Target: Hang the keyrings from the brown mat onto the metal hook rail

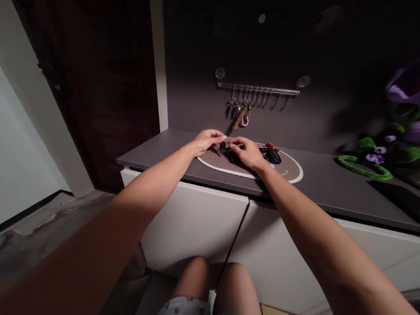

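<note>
Keys (222,147), small, dark and too small to count, are being held between the two hands, just above or on the near-left part of the oval mat (245,173); contact with the mat cannot be told. By the left hand (206,141) their upper end is being pinched between thumb and fingertips, probably so that the lower part is being left free to hang. By the right hand (248,152), just beside, thumb and forefinger are being brought close in a pinch; what is being gripped there cannot be told. The piece is probably being steadied from both sides. Its long axis is appearing steep, with the lower end being pointed down and slightly leftward. Beyond the right hand, a red item (273,147) and a dark rounded item (273,156) are being supported by the mat, on the bench (318,193). Above both hands, a bunch of keys (242,116) is being carried by the hooked rail (260,89).
</note>
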The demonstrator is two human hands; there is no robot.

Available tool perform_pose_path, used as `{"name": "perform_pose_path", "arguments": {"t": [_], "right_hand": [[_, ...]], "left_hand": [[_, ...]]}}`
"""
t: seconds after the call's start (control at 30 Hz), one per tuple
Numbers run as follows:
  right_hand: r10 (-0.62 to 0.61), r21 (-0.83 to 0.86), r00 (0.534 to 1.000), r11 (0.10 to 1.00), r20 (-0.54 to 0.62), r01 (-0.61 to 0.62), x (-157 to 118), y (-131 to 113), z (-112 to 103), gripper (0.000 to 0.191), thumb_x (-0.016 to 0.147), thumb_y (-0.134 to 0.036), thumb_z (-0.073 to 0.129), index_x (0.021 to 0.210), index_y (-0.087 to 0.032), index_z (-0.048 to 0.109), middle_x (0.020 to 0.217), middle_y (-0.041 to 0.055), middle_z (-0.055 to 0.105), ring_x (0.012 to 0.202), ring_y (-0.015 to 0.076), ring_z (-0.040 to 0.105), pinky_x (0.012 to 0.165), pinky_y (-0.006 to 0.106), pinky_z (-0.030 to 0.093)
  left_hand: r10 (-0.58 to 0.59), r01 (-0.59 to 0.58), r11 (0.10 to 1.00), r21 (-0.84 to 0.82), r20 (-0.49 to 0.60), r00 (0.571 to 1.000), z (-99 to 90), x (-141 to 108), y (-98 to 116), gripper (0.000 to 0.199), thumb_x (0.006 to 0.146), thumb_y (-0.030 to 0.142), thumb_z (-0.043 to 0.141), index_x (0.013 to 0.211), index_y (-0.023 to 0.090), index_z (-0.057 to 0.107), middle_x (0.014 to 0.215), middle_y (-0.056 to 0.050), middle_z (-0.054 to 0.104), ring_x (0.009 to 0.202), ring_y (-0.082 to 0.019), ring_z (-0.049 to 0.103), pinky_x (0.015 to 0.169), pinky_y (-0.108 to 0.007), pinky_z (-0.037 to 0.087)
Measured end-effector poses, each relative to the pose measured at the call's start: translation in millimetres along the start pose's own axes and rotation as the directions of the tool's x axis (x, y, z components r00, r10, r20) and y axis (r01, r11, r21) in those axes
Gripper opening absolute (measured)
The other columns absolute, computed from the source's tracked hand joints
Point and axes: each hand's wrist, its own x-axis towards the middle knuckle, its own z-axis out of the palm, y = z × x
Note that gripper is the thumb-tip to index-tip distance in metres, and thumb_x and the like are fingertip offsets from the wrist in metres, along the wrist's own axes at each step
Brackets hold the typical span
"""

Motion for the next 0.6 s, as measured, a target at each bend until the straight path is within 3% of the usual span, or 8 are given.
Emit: {"name": "perform_pose_path", "arguments": {"t": [0.3, 0.6], "right_hand": [[-0.022, 0.249, 1.000, 0.968, 0.022, 0.016, 3, 1, 3, 0.033, 0.075, -0.036, 0.058, 0.097, -0.013, 0.065, 0.093, 0.0071, 0.068, 0.080, 0.0143, 0.060, 0.080, 0.029, 0.045], [-0.013, 0.299, 1.000, 0.954, -0.006, 0.014, 6, 9, 5, 0.033, 0.071, -0.043, 0.059, 0.082, -0.013, 0.065, 0.079, 0.0051, 0.066, 0.069, 0.0125, 0.056, 0.069, 0.026, 0.045]], "left_hand": [[-0.004, 0.003, 0.998, -0.056, -0.008, 1.000, 2.4, 2, -2, 0.034, 0.053, 0.033, 0.078, 0.074, 0.012, 0.062, 0.065, 0.003, 0.059, 0.056, -0.004, 0.048, 0.057, -0.020, 0.037], [-0.010, 0.007, 0.998, -0.066, -0.034, 0.999, 5.6, 4, -4, 0.033, 0.052, 0.032, 0.078, 0.074, 0.012, 0.062, 0.064, 0.003, 0.059, 0.056, -0.005, 0.049, 0.057, -0.020, 0.037]]}}
